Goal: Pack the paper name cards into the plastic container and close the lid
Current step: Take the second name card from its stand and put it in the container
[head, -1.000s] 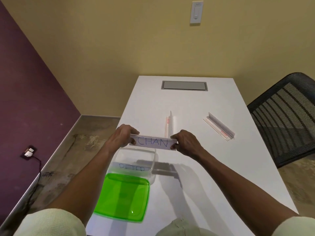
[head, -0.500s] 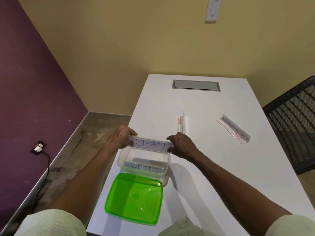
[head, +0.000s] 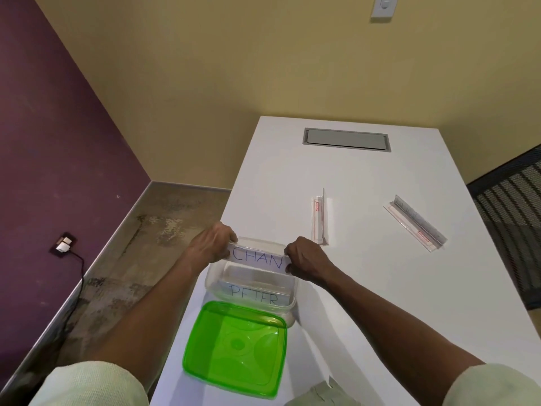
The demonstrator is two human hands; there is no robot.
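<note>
A white paper name card reading CHAN (head: 257,260) is held level over the far rim of a clear plastic container (head: 294,288) on the white table. My left hand (head: 213,247) pinches its left end and my right hand (head: 304,259) pinches its right end. Inside the container a second card reading PETER (head: 254,297) leans against the near wall. The green translucent lid (head: 235,347) lies flat on the table just in front of the container, near the table's front left edge.
Two clear plastic card holders lie further back on the table (head: 366,288): one (head: 319,219) mid-table, one (head: 415,227) to the right. A grey cable hatch (head: 347,140) sits at the far end. A black mesh chair (head: 515,218) stands at the right. The table's left edge drops to the floor.
Both hands have carried the CHAN card a little nearer and lower, from beyond the container to over its far rim. The camera has swung left.
</note>
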